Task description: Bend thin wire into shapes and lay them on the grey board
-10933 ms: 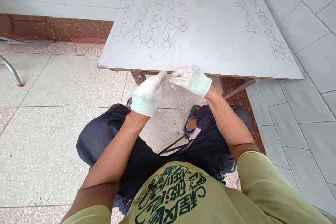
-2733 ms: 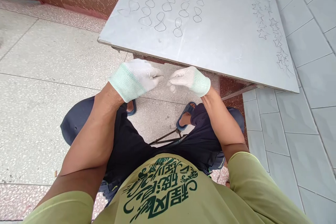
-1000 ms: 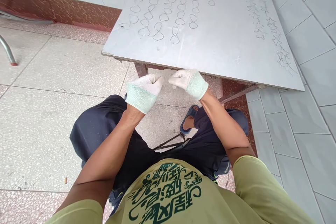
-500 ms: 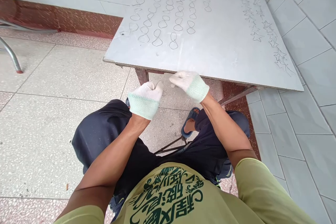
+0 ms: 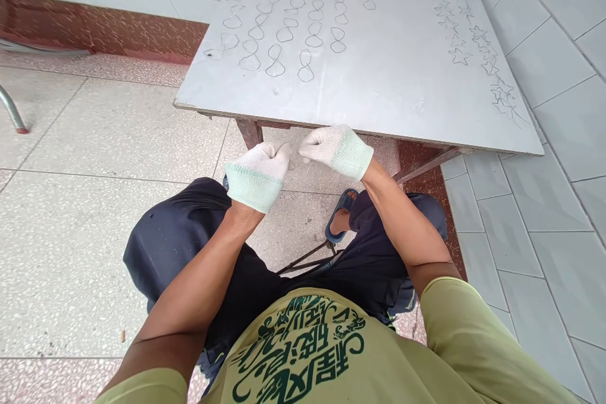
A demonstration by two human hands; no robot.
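Both hands wear white knit gloves with pale green cuffs and are held close together, just short of the table's near edge. My left hand (image 5: 259, 175) is closed in a pinch, thumb against the bent fingers, on a thin wire (image 5: 292, 139). Opposite it, my right hand (image 5: 335, 150) pinches too, its fingertips at the same wire. Short thin bits of wire show around the fingertips; the wire's full shape is too fine to make out. On the table lie rows of wire figure-eights (image 5: 305, 65) and, at the right, wire stars (image 5: 459, 55).
The white-topped table (image 5: 379, 88) has a wooden leg (image 5: 249, 132) beneath its front left part. Tiled walls (image 5: 553, 183) stand behind and to the right. A metal chair leg (image 5: 12, 110) is at the far left, and a sandalled foot (image 5: 339, 218) rests below on the speckled floor.
The view has shifted slightly, so the table sits a little farther left and higher. Both hands remain pinched close together, with the wire between them at a slightly different angle.
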